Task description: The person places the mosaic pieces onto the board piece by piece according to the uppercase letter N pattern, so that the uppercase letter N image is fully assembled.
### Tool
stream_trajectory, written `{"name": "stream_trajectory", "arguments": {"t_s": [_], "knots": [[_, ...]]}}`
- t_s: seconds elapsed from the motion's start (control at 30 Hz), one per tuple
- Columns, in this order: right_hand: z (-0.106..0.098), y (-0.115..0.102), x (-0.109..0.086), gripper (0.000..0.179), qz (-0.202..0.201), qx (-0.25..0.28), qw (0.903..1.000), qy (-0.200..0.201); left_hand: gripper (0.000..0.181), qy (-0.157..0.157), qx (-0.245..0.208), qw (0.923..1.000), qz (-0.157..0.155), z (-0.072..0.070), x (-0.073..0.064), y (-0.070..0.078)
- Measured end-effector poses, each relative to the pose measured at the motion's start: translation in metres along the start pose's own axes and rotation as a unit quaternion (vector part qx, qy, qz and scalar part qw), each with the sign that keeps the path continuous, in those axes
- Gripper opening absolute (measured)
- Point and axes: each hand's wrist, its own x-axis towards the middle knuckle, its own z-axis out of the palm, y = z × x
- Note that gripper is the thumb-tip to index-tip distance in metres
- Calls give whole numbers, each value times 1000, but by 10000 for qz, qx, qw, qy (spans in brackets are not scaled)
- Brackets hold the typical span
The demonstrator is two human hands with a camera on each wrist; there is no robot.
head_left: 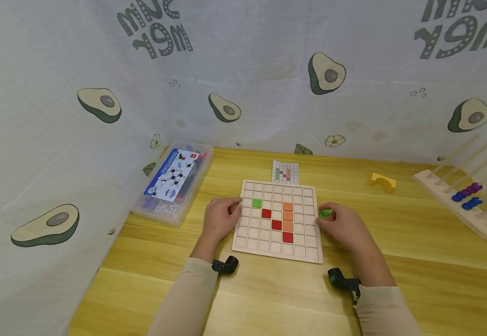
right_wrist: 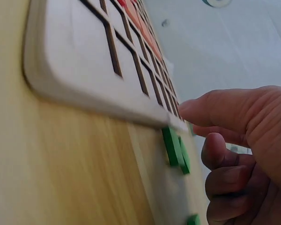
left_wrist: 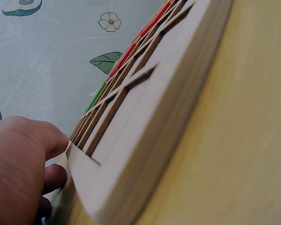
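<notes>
A square wooden grid board (head_left: pixel 258 243) lies on the table with one green tile (head_left: pixel 257 203), three red tiles (head_left: pixel 276 225) and three orange tiles (head_left: pixel 288 216) in its cells. At its left edge, my left hand (head_left: pixel 221 217) touches the rim; in the left wrist view the fingertips meet the board's corner side. My right hand (head_left: pixel 344 224) is by the right edge, thumb at the rim, fingers bent over loose green tiles (head_left: pixel 325 213). In the right wrist view, green tiles (right_wrist: pixel 174 149) lie on the table against the board, below the thumb tip.
Behind the board lies a small printed pattern card (head_left: pixel 285 172). A clear plastic box (head_left: pixel 172 184) with a molecule label stands at left. To the right are a yellow arch block (head_left: pixel 382 182) and a wooden peg stand (head_left: pixel 457 205) with purple and blue beads. A patterned cloth (head_left: pixel 268 70) hangs behind.
</notes>
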Motion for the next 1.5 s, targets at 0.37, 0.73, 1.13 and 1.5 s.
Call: {"name": "stream_trajectory", "arguments": {"t_s": [0.37,0.73,1.13,1.5], "knots": [[-12,25,-3,44,22,-46,9999,-102,27,3,62,10000,19,0,1,-1],[-12,25,-1,41,85,-23,9999,-102,27,63,35,10000,43,0,3,-2],[-11,27,-3,38,14,-21,9999,-148,27,-5,-13,10000,64,-1,1,0],[-15,24,-8,38,16,-125,9999,-17,27,21,8,10000,-23,0,-1,1]]}}
